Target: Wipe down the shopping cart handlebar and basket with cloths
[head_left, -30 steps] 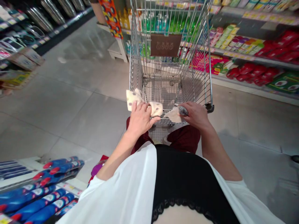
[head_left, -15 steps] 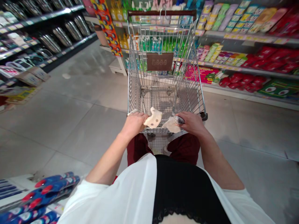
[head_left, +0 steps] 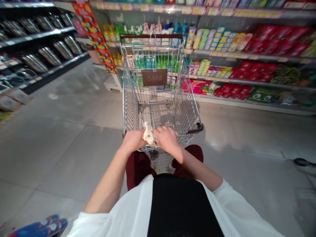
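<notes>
My left hand [head_left: 133, 141] is closed at the near end of a wire shopping cart [head_left: 128, 108]. It grips a cream cloth-like piece [head_left: 148, 133] with dark spots, which pokes out beside the thumb. Close against it, my right hand [head_left: 168, 141] is closed too, knuckles up, its fingers meeting the spotted piece. A greyish-white bit shows at those fingers, but what lies inside that grip is mostly hidden. To the right of my right hand, the dark cart handle [head_left: 196, 128] is uncovered. Wire mesh shows in the cart's bottom, and a brown panel [head_left: 154, 77] hangs at its far end.
Beyond the cart stands a shelf [head_left: 222, 54] with pump bottles, tubs and red packs. Metal containers [head_left: 50, 56] line the dark shelf at left, near an orange display strip [head_left: 95, 38]. Blue packages [head_left: 41, 227] lie at lower left. Grey tiled floor [head_left: 71, 158] surrounds the cart.
My right hand has moved left along the cart's near end, from the right part of the handle to beside my left hand. The view has tilted up and turned right.
</notes>
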Tool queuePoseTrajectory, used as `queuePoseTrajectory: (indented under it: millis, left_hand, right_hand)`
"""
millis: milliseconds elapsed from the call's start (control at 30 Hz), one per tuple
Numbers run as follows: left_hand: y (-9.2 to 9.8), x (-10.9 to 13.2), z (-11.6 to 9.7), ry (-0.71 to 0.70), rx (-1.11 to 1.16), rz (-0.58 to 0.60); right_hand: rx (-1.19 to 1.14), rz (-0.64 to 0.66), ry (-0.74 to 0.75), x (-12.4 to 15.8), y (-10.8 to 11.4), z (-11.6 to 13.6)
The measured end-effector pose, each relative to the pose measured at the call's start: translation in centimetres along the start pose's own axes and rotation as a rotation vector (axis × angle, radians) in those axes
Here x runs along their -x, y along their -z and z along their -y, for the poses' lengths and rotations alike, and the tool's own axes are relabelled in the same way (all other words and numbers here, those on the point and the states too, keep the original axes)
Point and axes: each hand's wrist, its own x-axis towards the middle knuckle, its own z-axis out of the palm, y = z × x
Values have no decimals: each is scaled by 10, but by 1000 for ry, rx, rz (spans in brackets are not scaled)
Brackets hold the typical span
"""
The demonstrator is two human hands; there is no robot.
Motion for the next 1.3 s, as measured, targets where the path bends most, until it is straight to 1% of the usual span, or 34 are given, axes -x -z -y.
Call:
queuePoseTrajectory:
  millis: [67,133,167,200,267,300,333,400,467,500,567,600,700,767,800,867,933,967,1033,1067,1133,1200,1300]
  left_hand:
    - [1,1,3,29,-2,0]
    - [2,2,4,46,6,0]
    - [3,3,4,49,14,2]
    - [3,4,4,47,23,5]
    - [4,4,4,35,40,11]
    - [5,4,3,29,44,12]
    - [5,4,3,24,44,13]
    - [5,3,2,19,36,13]
    - [6,0,1,20,29,19]
    - [6,-1,0,21,28,26]
    - [6,-3,-2,25,31,39]
    - [7,-4,-2,29,34,44]
    - [7,-7,-1,45,40,40]
    - [7,-7,1,58,41,30]
    - [6,-7,2,65,42,25]
    - [5,-7,5,72,52,13]
    - [4,-6,8,74,68,-3]
    - [3,-6,9,73,76,-14]
    - [2,-5,12,72,90,-30]
    - [2,-5,13,73,95,-34]
    - [1,-5,16,75,103,-34]
    - [0,-6,16,69,109,-39]
    - [-7,-7,2,58,109,-111]
  right_hand:
    - [-41,-47,62,2,-3,-4]
    - [-90,-86,129,17,-3,-24]
    - [-109,-112,131,28,0,-39]
    - [-119,-141,95,41,3,-56]
    - [-106,-237,-71,67,12,-90]
    - [-86,-260,-147,79,16,-105]
    - [-66,-271,-205,87,19,-116]
    - [-34,-278,-246,96,20,-128]
    - [-21,-260,-240,90,14,-123]
    - [-17,-248,-241,83,9,-115]
    - [-11,-231,-240,64,-2,-90]
    - [-14,-224,-216,53,-7,-76]
    - [-45,-210,-71,23,-18,-37]
    - [-66,-196,-15,13,-20,-24]
    - [-72,-179,2,11,-18,-23]
    - [-71,-127,26,16,-10,-33]
    - [-54,-101,-16,27,2,-54]
    - [-40,-126,-97,33,9,-67]
    - [-6,-227,-265,44,17,-92]
    - [4,-272,-313,47,18,-102]
    - [16,-280,-320,48,14,-115]
    - [18,-228,-298,44,5,-120]
    - [9,-180,-323,37,-5,-121]
